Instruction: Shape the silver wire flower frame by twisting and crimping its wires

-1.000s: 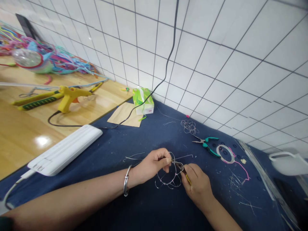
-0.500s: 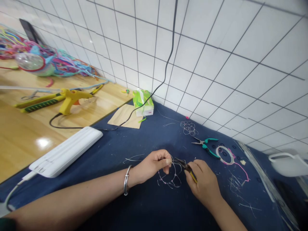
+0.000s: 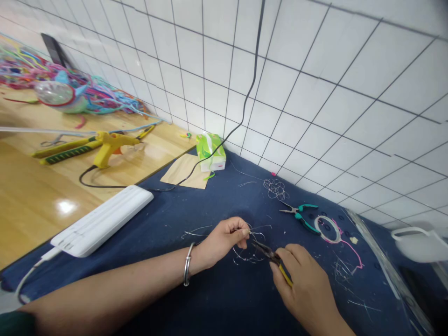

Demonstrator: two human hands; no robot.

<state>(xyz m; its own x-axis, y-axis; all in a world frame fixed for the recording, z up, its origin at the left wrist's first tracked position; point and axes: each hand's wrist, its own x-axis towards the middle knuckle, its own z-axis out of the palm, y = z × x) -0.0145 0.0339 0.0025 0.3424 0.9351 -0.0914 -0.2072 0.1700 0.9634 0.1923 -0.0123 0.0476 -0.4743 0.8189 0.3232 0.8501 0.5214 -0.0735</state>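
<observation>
Pinched between the thumb and fingers of my left hand (image 3: 229,237) is a ring of thin wire (image 3: 248,259) with loops along its edge. One loose wire end sticks out to the right from the fingertips. My right hand (image 3: 303,280) is closed around pliers (image 3: 268,253) with dark jaws and yellow handles. The jaws point up and left, close beside the wire ring; whether they touch it I cannot tell. Beyond the hands lies a second looped wire piece (image 3: 276,189), near the wall.
Teal-handled pliers (image 3: 297,212), a white spool ring (image 3: 327,228) with pink wire and wire scraps (image 3: 343,270) lie to the right. Leftward are a white power bank (image 3: 105,221), a yellow glue gun (image 3: 110,145) and a green tissue pack (image 3: 210,151). A black cable (image 3: 245,107) hangs across the view.
My right hand with the pliers has moved down and slightly right, away from my left fingertips. The wire end there now shows free. My left hand keeps its pinch, and the view has shifted slightly.
</observation>
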